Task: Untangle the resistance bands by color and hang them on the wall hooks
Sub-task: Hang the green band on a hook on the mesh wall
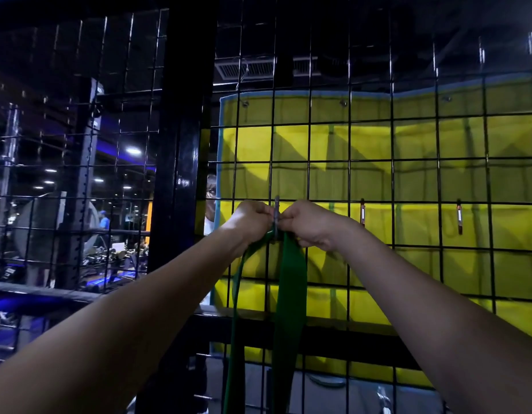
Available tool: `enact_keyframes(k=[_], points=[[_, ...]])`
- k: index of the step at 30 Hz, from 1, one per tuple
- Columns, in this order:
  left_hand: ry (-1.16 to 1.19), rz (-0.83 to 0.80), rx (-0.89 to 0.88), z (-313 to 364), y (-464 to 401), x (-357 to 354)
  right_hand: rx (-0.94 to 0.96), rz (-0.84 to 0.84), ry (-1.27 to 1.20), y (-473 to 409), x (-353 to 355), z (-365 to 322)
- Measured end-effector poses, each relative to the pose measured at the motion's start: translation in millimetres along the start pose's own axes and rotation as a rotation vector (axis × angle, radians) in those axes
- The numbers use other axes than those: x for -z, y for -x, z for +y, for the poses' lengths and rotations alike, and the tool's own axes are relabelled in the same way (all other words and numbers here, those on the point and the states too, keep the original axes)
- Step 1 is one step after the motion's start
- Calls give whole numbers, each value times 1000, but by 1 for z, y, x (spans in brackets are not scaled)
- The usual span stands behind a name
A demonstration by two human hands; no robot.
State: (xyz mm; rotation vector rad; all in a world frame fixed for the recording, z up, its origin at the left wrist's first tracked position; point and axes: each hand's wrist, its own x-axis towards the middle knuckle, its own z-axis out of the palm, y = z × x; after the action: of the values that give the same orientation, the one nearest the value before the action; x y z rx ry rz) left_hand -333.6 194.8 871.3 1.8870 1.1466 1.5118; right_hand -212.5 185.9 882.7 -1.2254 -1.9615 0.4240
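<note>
Left hand (252,218) and right hand (306,224) both pinch wide green rubber resistance band (290,282). Band's top sits between them at grey metal hook (277,215) on black wire grid wall (393,180).

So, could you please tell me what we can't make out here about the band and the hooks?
1. Head view: whether the green band sits over the hook; the left hand and right hand cover its top.
2. Band's lower end: cut off by the bottom edge.
3. Other hooks: too small to read.
</note>
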Motion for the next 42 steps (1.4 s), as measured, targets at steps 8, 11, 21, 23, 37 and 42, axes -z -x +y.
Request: enact_keyframes(k=[8, 11, 21, 23, 37, 42], points=[[33, 4, -6, -2, -1, -2, 102, 256, -8, -9, -9, 23], [70, -1, 10, -2, -1, -2, 65, 263, -91, -15, -9, 26], [47, -34, 42, 1, 2, 3, 37, 267, -46, -15, -8, 18], [15, -19, 7, -1, 5, 8, 54, 244, -42, -12, -6, 16], [-298, 196, -299, -26, 26, 6, 216, 210, 129, 25, -8, 18], [-235, 27, -353, -43, 52, 2, 205, 132, 59, 49, -22, 36]])
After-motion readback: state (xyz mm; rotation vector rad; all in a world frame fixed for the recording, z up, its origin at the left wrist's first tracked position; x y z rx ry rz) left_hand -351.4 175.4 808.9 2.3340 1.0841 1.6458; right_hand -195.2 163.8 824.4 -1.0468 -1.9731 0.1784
